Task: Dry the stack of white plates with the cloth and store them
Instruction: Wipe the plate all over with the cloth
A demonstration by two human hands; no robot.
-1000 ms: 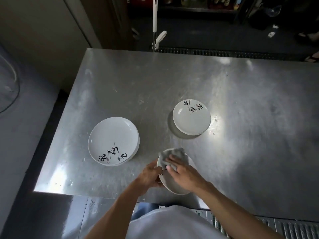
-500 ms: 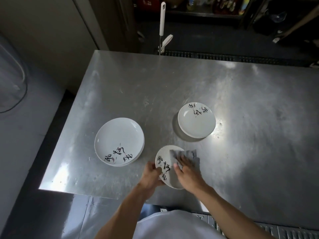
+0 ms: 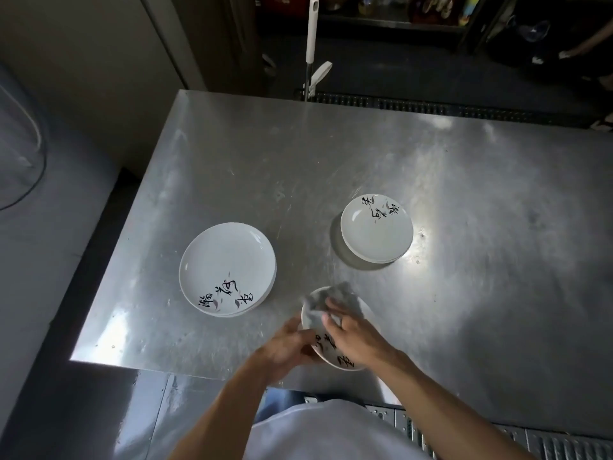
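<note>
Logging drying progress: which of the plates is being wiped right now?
The plate nearest the person: the left hand grips its rim and the right hand presses the grey cloth onto it. The larger stack and smaller stack lie untouched.

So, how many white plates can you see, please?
3. One white painted plate tops the left pile, another the right pile; the third plate is in the left hand, under the grey cloth pressed by the right hand. Piles may hide more.

Single head-worn view looks steeply down onto the steel table (image 3: 381,154), close.
</note>
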